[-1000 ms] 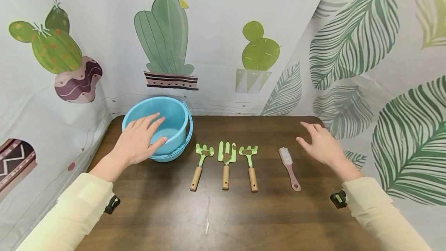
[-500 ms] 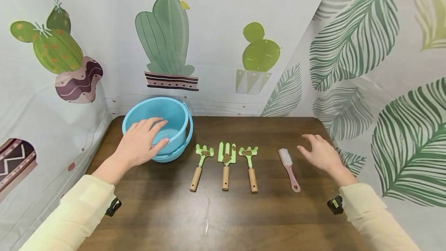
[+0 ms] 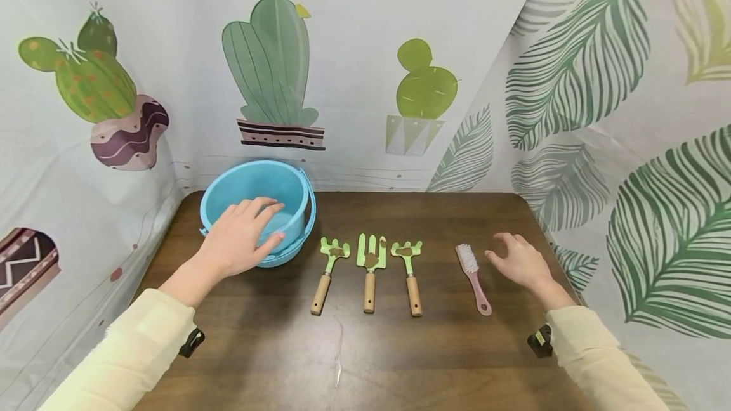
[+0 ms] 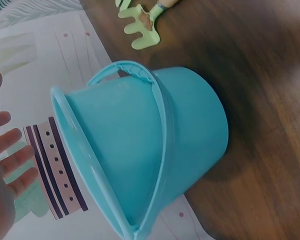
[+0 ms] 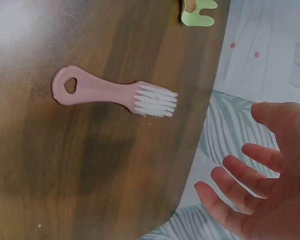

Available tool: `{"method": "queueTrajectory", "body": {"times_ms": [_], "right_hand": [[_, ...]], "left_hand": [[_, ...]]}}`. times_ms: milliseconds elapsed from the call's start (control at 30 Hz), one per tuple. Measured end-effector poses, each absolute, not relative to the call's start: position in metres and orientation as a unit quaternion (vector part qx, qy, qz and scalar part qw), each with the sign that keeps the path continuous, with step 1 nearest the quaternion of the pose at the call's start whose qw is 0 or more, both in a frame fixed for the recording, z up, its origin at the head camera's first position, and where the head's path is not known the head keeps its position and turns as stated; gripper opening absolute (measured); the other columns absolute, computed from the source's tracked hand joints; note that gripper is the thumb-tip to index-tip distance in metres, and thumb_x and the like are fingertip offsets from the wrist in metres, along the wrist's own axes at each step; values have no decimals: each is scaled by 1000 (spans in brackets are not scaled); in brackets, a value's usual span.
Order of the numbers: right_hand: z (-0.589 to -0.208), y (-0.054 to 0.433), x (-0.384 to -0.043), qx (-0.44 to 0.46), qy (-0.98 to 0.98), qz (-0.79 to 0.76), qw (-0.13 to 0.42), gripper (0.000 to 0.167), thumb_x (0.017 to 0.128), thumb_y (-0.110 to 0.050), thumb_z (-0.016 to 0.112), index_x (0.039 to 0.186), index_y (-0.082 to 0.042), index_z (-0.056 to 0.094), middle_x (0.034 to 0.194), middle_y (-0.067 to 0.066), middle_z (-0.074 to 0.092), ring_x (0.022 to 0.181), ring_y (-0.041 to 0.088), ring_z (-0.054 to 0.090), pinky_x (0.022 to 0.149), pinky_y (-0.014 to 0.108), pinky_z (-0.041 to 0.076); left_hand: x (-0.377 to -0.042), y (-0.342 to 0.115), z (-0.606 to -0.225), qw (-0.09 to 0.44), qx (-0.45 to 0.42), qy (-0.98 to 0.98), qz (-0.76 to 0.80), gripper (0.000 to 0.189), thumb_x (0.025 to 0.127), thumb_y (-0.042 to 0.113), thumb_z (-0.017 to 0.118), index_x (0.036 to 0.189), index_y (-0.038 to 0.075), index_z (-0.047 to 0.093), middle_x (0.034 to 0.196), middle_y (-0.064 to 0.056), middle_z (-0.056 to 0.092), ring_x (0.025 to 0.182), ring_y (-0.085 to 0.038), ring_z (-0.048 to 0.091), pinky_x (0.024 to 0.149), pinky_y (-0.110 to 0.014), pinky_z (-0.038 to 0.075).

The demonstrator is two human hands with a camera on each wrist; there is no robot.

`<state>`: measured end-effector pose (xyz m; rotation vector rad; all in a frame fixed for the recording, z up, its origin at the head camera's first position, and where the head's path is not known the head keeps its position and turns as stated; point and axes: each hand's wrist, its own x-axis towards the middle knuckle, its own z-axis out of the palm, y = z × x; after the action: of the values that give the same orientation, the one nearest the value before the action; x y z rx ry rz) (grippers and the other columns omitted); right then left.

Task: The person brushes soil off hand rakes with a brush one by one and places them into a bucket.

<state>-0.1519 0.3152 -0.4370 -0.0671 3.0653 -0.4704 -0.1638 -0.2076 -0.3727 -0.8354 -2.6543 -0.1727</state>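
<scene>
Above the near side of a light-blue bucket (image 3: pixel 259 176) is my left hand (image 3: pixel 237 240), fingers relaxed and spread, holding nothing. The left wrist view shows the bucket's outer wall (image 4: pixel 115 135) apart from the fingers, its handle folded down along the side. To the right, my right hand (image 3: pixel 520 262) hovers beside a pink brush (image 3: pixel 474 281) with white bristles; its fingers are loosely bent around nothing. Bristles up, the brush (image 5: pixel 105 90) lies on the table in the right wrist view, apart from the fingertips.
Between the hands lie a green rake (image 3: pixel 328 274), a green garden fork (image 3: pixel 370 274) and another green rake (image 3: pixel 412 278), all wooden-handled with brown smears on their heads. The brown table (image 3: pixel 274 360) meets a patterned cloth backdrop (image 3: pixel 354 68) behind.
My right hand has come lower and nearer the brush, its fingers bending more. My left hand has moved slightly right and down over the bucket. The tools and bucket stay put.
</scene>
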Motion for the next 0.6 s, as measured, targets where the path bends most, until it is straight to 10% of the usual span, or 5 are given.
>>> {"method": "queueTrajectory", "body": {"times_ms": [600], "right_hand": [[-485, 312, -140, 27, 982, -180, 47, 49, 84, -30, 59, 116, 5, 51, 102, 25, 58, 92, 42, 57, 72, 53, 44]], "left_hand": [[-157, -185, -382, 178, -329, -924, -76, 50, 84, 39, 59, 124, 9, 54, 121, -10, 53, 102, -29, 54, 81, -44, 44]]}}
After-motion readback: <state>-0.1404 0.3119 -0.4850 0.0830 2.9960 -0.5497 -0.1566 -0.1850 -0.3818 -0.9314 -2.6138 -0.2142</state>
